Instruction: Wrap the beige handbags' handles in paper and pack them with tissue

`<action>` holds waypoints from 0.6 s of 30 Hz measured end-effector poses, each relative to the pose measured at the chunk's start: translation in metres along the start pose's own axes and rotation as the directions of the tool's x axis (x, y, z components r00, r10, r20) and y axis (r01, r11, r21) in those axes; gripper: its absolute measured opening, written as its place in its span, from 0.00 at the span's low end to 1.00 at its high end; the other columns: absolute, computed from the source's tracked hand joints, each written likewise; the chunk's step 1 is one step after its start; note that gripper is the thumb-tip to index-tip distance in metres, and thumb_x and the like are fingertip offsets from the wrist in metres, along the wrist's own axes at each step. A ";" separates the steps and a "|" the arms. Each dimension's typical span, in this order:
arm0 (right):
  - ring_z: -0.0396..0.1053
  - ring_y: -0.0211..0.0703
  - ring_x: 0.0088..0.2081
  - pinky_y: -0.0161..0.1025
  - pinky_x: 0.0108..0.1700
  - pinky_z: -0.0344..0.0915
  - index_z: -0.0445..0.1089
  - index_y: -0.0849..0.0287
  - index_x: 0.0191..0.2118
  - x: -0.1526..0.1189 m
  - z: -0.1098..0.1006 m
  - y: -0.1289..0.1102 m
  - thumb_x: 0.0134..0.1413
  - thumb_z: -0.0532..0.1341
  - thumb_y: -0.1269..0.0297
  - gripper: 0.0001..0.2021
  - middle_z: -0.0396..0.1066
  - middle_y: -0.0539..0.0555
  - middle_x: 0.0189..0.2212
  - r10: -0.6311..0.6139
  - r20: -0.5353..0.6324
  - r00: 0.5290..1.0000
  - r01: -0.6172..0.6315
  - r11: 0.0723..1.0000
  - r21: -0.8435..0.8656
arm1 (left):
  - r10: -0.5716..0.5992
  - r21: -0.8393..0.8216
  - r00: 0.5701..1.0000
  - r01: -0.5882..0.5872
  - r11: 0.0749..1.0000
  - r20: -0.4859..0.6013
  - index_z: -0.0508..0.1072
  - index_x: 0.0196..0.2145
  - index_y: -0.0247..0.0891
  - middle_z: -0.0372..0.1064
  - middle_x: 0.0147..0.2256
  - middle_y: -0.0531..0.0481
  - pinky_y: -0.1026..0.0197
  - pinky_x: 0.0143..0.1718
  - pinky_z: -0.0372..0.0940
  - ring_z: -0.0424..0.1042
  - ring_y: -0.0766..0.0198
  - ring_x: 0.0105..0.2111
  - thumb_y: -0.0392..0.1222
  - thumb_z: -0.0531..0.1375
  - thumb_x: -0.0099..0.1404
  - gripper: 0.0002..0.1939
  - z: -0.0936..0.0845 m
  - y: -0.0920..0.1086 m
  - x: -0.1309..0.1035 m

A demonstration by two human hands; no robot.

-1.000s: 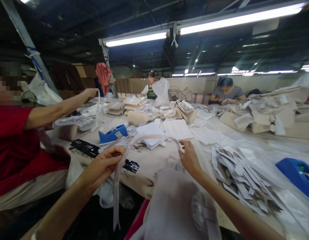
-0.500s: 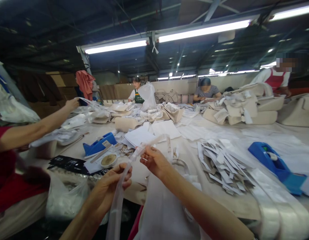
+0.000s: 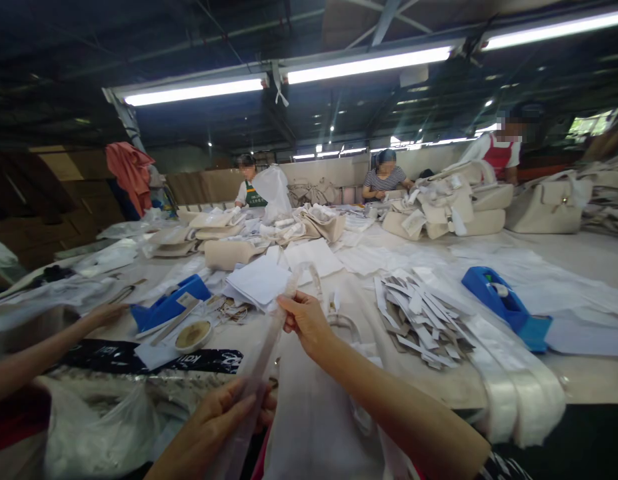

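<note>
A long translucent plastic-wrapped strip runs from the lower middle up to a curve above my hands. My right hand pinches it near the upper part. Lower down, my left hand is closed around the strip, slightly blurred. Beneath my right forearm lies a pale bag under white wrapping, at the table's front edge. Its curved handle shows just right of my right hand.
Blue tape dispensers stand left and right. Between them are a tape roll, white sheets and a heap of card strips. A co-worker's arm reaches in at left. Beige bags and people are behind.
My left hand has slid down along the strip, away from my right hand, which keeps its pinch. The co-worker's arm at left has lowered to the table. The view has turned right.
</note>
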State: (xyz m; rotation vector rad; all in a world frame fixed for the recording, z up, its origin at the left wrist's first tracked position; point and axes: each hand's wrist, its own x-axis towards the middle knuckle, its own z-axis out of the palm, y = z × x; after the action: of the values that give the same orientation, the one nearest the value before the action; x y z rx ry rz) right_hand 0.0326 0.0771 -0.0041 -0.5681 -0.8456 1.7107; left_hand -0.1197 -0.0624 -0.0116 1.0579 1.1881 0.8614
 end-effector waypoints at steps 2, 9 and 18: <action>0.48 0.27 0.14 0.30 0.16 0.47 0.67 0.61 0.25 0.002 -0.002 -0.004 0.36 0.71 0.61 0.14 0.61 0.43 0.14 -0.002 0.002 1.000 0.002 1.000 0.000 | -0.069 0.006 0.994 0.068 0.998 0.082 0.77 0.40 0.34 0.77 0.38 0.39 0.58 0.40 0.68 0.76 0.55 0.36 0.51 0.65 0.61 0.17 -0.001 -0.001 0.001; 0.64 0.32 0.22 0.32 0.23 0.62 0.71 0.60 0.34 -0.025 -0.018 -0.027 0.40 0.72 0.55 0.18 0.71 0.49 0.28 0.018 -0.012 1.000 -0.018 0.999 -0.039 | 0.035 -0.205 0.997 -0.022 0.979 0.062 0.75 0.40 0.30 0.77 0.39 0.33 0.56 0.39 0.70 0.78 0.54 0.34 0.47 0.66 0.61 0.17 0.015 0.026 0.024; 0.63 0.33 0.16 0.32 0.18 0.61 0.73 0.66 0.36 -0.117 -0.055 -0.018 0.50 0.62 0.41 0.27 0.73 0.57 0.23 0.506 0.113 0.855 -0.441 0.824 -0.357 | 0.317 -0.405 0.937 -0.349 0.845 -0.146 0.70 0.50 0.33 0.77 0.41 0.37 0.51 0.45 0.70 0.78 0.51 0.39 0.44 0.65 0.62 0.21 0.045 0.053 0.062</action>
State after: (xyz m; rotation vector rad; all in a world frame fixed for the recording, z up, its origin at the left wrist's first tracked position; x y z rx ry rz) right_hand 0.1183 -0.0178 -0.0296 -0.8946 -1.2180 2.1296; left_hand -0.0629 0.0036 0.0222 0.8835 0.8243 1.3758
